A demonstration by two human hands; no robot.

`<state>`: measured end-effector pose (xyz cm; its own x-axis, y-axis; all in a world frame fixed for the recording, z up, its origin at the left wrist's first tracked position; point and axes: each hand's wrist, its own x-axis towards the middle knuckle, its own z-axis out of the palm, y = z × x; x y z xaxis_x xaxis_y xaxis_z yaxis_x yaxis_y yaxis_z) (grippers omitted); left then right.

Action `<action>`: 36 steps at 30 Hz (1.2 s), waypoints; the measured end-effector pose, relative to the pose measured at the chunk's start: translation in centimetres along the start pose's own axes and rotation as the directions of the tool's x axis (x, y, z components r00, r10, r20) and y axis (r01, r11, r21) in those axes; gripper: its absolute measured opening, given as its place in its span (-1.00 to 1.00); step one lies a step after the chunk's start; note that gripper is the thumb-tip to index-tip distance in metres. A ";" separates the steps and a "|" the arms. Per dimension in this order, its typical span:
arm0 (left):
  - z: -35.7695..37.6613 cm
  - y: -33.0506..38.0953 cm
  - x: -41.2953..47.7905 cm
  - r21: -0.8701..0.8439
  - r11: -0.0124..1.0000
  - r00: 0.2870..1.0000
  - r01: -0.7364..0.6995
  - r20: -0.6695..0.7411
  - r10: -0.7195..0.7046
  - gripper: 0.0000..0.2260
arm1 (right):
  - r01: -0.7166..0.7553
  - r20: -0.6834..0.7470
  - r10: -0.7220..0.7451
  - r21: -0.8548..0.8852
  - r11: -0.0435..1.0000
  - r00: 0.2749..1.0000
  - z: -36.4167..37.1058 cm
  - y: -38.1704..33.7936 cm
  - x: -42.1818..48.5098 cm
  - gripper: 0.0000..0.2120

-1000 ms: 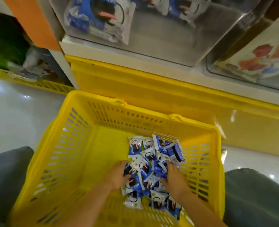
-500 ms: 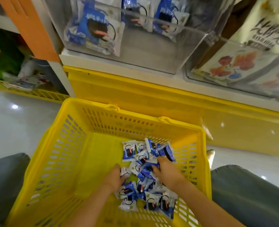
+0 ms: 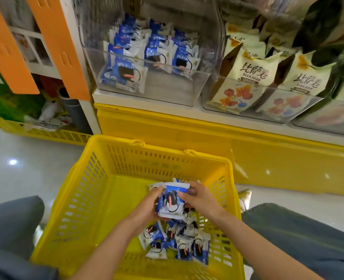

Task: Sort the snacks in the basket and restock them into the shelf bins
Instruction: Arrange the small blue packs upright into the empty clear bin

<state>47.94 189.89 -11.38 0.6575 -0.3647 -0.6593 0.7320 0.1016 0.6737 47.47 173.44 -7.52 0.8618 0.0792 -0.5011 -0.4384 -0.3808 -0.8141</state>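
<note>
In your head view, your left hand (image 3: 146,208) and right hand (image 3: 202,199) each curl their fingers around a small stack of blue-and-white cookie snack packets (image 3: 172,202). The stack sits between your palms, above the yellow slotted plastic basket (image 3: 80,201). More loose matching packets (image 3: 179,245) lie on the basket floor just beneath your wrists.

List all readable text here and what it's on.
"比萨卷", "BISAJUAN" below it: on the cream packets in the right clear bin.
White characters on the blue packets in the left clear bin: too blurred.
Print on the held packet and loose packets in the yellow basket: too small.
</note>
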 end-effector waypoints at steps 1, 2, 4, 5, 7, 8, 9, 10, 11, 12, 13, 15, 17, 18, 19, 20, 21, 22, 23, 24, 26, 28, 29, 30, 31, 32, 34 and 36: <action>0.2 0.2 -0.7 0.001 1.000 0.999 -0.023 0.044 0.023 -0.56 | 0.007 -0.029 -0.007 -0.015 1.000 1.000 0.2 -0.1 -0.2 -0.91; 0.4 0.4 -1.4 0.032 0.998 0.997 -0.048 0.069 0.046 -0.52 | 0.015 -0.040 -0.016 -0.011 1.000 0.999 0.4 -0.3 -0.4 -0.85; 0.5 0.7 -2.3 0.125 0.987 0.994 -0.097 0.062 0.090 -0.52 | 0.018 -0.035 -0.017 0.045 0.999 0.999 1.1 -0.5 -0.5 -0.72; 0.5 0.7 -2.5 0.159 0.980 0.993 -0.120 0.042 0.114 -0.55 | 0.030 -0.039 -0.027 0.074 0.997 0.999 1.5 -0.6 -0.6 -0.69; 0.2 0.8 -2.5 0.211 0.964 0.985 -0.164 -0.026 0.173 -0.61 | 0.083 -0.099 -0.072 0.115 0.990 0.993 1.7 -0.5 -0.4 -0.75; -0.1 0.8 -2.4 0.242 0.954 0.978 -0.175 -0.066 0.196 -0.66 | 0.107 -0.152 -0.090 0.102 0.989 0.984 1.6 -0.1 -0.2 -0.78; -0.5 0.8 -2.3 0.267 0.947 0.973 -0.177 -0.099 0.209 -0.72 | 0.110 -0.199 -0.098 0.052 0.993 0.975 1.3 0.5 0.1 -0.80; -1.0 0.8 -2.2 0.279 0.945 0.969 -0.171 -0.123 0.212 -0.75 | 0.087 -0.225 -0.089 -0.018 0.996 0.970 1.0 1.5 0.4 -0.81; -1.5 0.7 -2.1 0.284 0.945 0.967 -0.162 -0.143 0.209 -0.75 | 0.050 -0.217 -0.071 -0.102 0.994 0.974 0.7 2.6 0.7 -0.81; -2.0 0.5 -1.9 0.289 0.945 0.965 -0.152 -0.162 0.205 -0.73 | 0.002 -0.175 -0.037 -0.194 0.981 0.984 0.7 4.0 0.9 -0.83; -2.4 0.4 -1.8 0.292 0.946 0.963 -0.141 -0.180 0.200 -0.70 | -0.043 -0.112 0.013 -0.272 0.961 0.994 0.8 5.7 1.1 -0.83; -2.9 0.1 -1.5 0.294 0.948 0.961 -0.123 -0.204 0.188 -0.67 | -0.133 0.019 0.149 -0.347 0.928 0.989 1.4 8.9 1.2 -0.84; -3.3 -0.2 -1.1 0.299 0.949 0.961 -0.104 -0.215 0.173 -0.66 | -0.175 0.147 0.254 -0.411 0.895 0.956 2.1 11.4 1.1 -0.82; -3.4 -0.4 -0.8 0.304 0.948 0.962 -0.092 -0.220 0.164 -0.66 | -0.150 0.190 0.275 -0.494 0.856 0.942 2.4 12.3 1.1 -0.80; -3.5 -0.5 -0.7 0.306 0.949 0.962 -0.080 -0.226 0.154 -0.66 | -0.107 0.217 0.278 -0.576 0.810 0.936 2.7 13.0 1.2 -0.74; -3.6 -0.7 -0.5 0.304 0.950 0.962 -0.070 -0.233 0.145 -0.64 | -0.059 0.235 0.277 -0.654 0.754 0.932 2.8 13.5 1.3 -0.66; -3.6 -0.8 -0.3 0.300 0.952 0.962 -0.062 -0.238 0.137 -0.63 | -0.020 0.245 0.287 -0.728 0.686 0.926 3.0 13.8 1.5 -0.58; -3.7 -1.0 -0.2 0.298 0.953 0.962 -0.055 -0.240 0.131 -0.63 | 0.023 0.254 0.295 -0.792 0.610 0.921 3.3 14.0 1.6 -0.53; -3.7 -1.1 -0.2 0.297 0.954 0.963 -0.051 -0.239 0.126 -0.63 | 0.070 0.266 0.299 -0.842 0.534 0.917 3.6 14.0 1.7 -0.51; -3.7 -1.2 -0.1 0.294 0.955 0.964 -0.047 -0.236 0.121 -0.63 | 0.104 0.271 0.299 -0.875 0.474 0.915 3.8 14.0 1.8 -0.51; -3.7 -1.4 -0.1 0.294 0.955 0.965 -0.039 -0.236 0.112 -0.67 | 0.120 0.254 0.292 -0.905 0.409 0.922 4.2 13.9 2.1 -0.54; -3.8 -1.5 -0.1 0.299 0.954 0.960 -0.034 -0.256 0.114 -0.73 | 0.132 0.245 0.286 -0.922 0.363 0.926 4.4 13.8 2.3 -0.57; -3.8 -1.5 -0.1 0.297 0.954 0.956 -0.034 -0.268 0.117 -0.75 | 0.142 0.249 0.285 -0.926 0.350 0.925 4.4 13.7 2.3 -0.58; -3.9 -1.5 -0.2 0.288 0.957 0.952 -0.035 -0.281 0.119 -0.75 | 0.145 0.253 0.288 -0.926 0.347 0.924 4.4 13.5 2.3 -0.60; -3.9 -1.5 -0.2 0.266 0.963 0.949 -0.039 -0.292 0.119 -0.75 | 0.140 0.251 0.289 -0.924 0.355 0.924 4.3 13.3 2.3 -0.62; -3.9 -1.5 -0.4 0.236 0.971 0.946 -0.047 -0.302 0.119 -0.75 | 0.126 0.242 0.277 -0.917 0.379 0.930 4.2 13.0 2.1 -0.66; -3.9 -1.5 -0.7 0.197 0.979 0.937 -0.059 -0.327 0.122 -0.76 | 0.056 0.189 0.226 -0.869 0.492 0.955 3.9 12.2 1.6 -0.77; -3.9 -1.4 -1.2 0.182 0.981 0.926 -0.073 -0.352 0.134 -0.75 | -0.016 0.107 0.155 -0.771 0.637 0.982 3.4 10.9 1.1 -0.85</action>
<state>46.84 193.81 -12.89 0.7701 0.0014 -0.6380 0.6374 -0.0423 0.7693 42.81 172.49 -17.97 0.7507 0.1176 -0.6501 -0.0966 -0.9539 -0.2841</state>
